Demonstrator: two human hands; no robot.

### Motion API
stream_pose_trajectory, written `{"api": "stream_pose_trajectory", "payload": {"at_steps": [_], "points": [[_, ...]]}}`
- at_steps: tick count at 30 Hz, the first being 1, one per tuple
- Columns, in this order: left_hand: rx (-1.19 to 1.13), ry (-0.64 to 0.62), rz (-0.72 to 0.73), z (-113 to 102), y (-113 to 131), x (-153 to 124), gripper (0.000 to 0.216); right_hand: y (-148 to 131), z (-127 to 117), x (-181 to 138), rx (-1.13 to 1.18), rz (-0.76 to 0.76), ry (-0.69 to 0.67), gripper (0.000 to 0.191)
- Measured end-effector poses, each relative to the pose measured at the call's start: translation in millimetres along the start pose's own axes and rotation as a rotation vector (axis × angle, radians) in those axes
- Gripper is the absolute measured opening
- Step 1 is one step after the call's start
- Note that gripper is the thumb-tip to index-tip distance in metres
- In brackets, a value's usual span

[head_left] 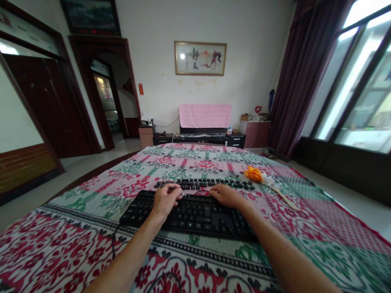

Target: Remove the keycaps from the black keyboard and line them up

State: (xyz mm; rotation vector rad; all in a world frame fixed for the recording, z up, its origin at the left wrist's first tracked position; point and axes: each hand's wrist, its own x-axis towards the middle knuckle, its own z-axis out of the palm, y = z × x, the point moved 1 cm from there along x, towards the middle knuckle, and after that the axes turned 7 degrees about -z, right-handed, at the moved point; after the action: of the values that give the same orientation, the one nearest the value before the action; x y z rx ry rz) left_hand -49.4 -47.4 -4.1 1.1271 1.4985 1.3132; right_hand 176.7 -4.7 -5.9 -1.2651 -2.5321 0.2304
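A black keyboard [189, 215] lies on the floral cloth [91, 240] in front of me. My left hand [166, 201] rests at its top edge, fingers curled and pinching a small metallic tool I cannot make out. My right hand [226, 195] lies on the keyboard's upper right part, fingers bent down onto it. Just beyond the keyboard, several loose black keycaps [204, 184] sit in rows on the cloth.
An orange brush with a pale handle [262, 179] lies on the cloth to the right of the keycaps. The keyboard's black cable [113, 240] runs off its left end toward me. A low TV cabinet [198, 139] stands at the far wall.
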Motion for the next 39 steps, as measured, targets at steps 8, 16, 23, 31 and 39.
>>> {"api": "stream_pose_trajectory", "payload": {"at_steps": [8, 16, 23, 31, 39], "points": [[-0.007, 0.05, 0.008, -10, 3, 5, 0.033, -16, 4, -4, -0.031, -0.059, 0.012, 0.047], [0.009, 0.073, 0.027, -15, 5, 8, 0.033, -23, -1, -12, 0.057, -0.013, -0.03, 0.052], [0.05, 0.01, 0.034, -19, 6, 7, 0.031, -26, -5, -18, 0.193, -0.053, -0.176, 0.059], [0.277, 0.018, 0.166, -23, 0, 12, 0.023, -21, -6, -21, 0.296, -0.07, -0.199, 0.054], [0.52, 0.049, 0.337, -24, 1, 12, 0.02, -27, -13, -21, 0.243, -0.043, -0.211, 0.054]]}}
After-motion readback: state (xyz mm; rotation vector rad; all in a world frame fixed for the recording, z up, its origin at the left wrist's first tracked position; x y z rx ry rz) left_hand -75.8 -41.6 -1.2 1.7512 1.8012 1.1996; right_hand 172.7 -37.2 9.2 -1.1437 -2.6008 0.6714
